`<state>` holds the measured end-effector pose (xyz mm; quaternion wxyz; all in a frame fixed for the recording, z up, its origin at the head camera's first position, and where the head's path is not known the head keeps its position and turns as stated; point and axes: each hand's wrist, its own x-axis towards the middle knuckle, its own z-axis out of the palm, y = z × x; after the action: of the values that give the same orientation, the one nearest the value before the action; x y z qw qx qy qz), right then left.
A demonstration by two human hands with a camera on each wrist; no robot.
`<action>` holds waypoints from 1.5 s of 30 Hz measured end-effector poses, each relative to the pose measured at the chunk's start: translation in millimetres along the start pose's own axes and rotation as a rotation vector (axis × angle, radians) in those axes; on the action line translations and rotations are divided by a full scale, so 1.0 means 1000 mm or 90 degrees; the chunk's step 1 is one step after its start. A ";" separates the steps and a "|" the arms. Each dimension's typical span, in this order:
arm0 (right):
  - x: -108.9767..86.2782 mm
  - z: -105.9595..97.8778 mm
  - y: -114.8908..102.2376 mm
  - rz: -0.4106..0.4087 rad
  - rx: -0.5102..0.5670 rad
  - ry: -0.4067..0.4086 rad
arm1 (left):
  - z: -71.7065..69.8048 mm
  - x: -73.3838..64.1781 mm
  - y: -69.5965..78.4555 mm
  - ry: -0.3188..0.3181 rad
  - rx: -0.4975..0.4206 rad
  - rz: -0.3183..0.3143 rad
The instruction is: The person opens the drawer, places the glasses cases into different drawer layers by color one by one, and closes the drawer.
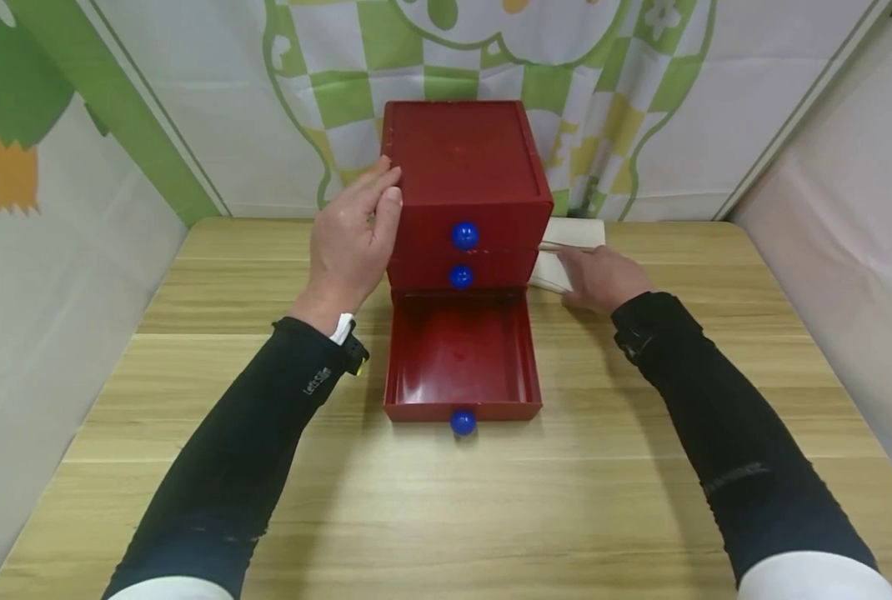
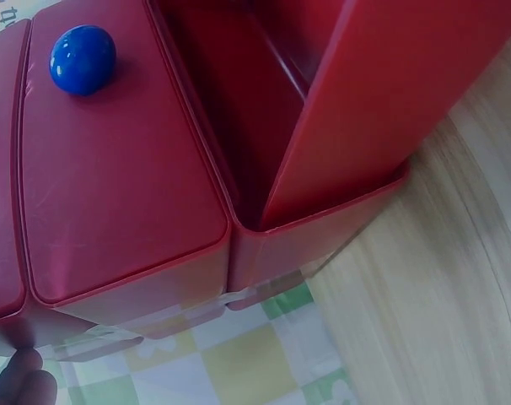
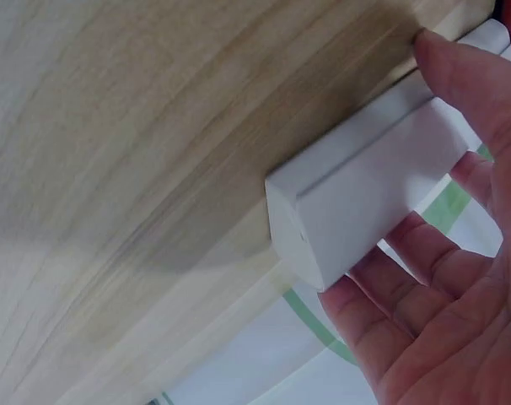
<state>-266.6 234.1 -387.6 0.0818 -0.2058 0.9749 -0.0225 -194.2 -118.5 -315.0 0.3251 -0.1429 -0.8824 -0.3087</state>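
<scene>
A red drawer cabinet (image 1: 461, 154) with blue knobs stands at the back of the table. Its bottom drawer (image 1: 423, 412) is pulled out and shows a bare red floor; the two drawers above it are closed. My left hand (image 1: 356, 229) rests along the cabinet's upper left side, fingers nearly straight. On the right, beside the cabinet, my right hand (image 1: 603, 275) holds a white box (image 3: 365, 186) with a wedge-shaped end and a lengthwise seam. The thumb lies on one side of the box and the fingers curve along the other.
Behind the right hand lies another white piece (image 1: 577, 232), close to the cabinet. The wooden table (image 1: 461, 517) extends toward the front. A curtain (image 1: 386, 42) with green and white checks hangs right behind the cabinet, and white side walls (image 1: 851, 167) flank the table.
</scene>
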 end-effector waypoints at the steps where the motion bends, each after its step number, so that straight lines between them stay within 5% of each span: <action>1: 0.000 -0.001 0.000 0.001 0.000 -0.007 | 0.000 0.000 0.000 0.000 0.000 0.000; 10: -0.007 -0.001 0.001 0.012 0.030 -0.034 | 0.000 0.000 -0.001 -0.009 0.006 -0.006; 21: -0.023 0.003 -0.004 0.009 0.005 0.016 | 0.000 0.001 -0.001 -0.013 0.001 -0.011; 28: -0.031 -0.001 -0.002 0.027 0.025 -0.021 | 0.000 0.001 -0.002 -0.013 0.001 -0.012; 45: -0.077 -0.065 0.004 0.005 0.031 -0.038 | -0.001 0.001 0.000 -0.024 0.008 -0.021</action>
<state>-209.7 269.1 -312.5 0.1162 -0.2001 0.9721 -0.0395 -194.3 -119.5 -313.9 0.3041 -0.1320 -0.8924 -0.3061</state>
